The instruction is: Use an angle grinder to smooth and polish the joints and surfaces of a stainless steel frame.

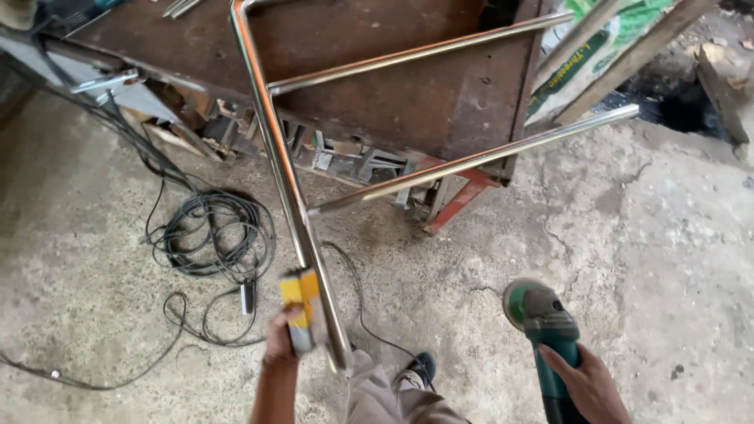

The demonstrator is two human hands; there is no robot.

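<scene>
Gripping a yellow block (301, 314), the left hand (280, 339) is curling its fingers around it against the steel tube frame (287, 184); the frame is leaning on the rusty workbench (408, 86). Fingers of the right hand (585, 385) are wrapping the green angle grinder (542, 322), held apart over the concrete floor (628, 235).

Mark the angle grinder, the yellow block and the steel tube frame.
angle grinder (542, 318), head view, green body behind the disc.
yellow block (301, 302), head view, upper yellow face.
steel tube frame (287, 180), head view, long main tube.
</scene>
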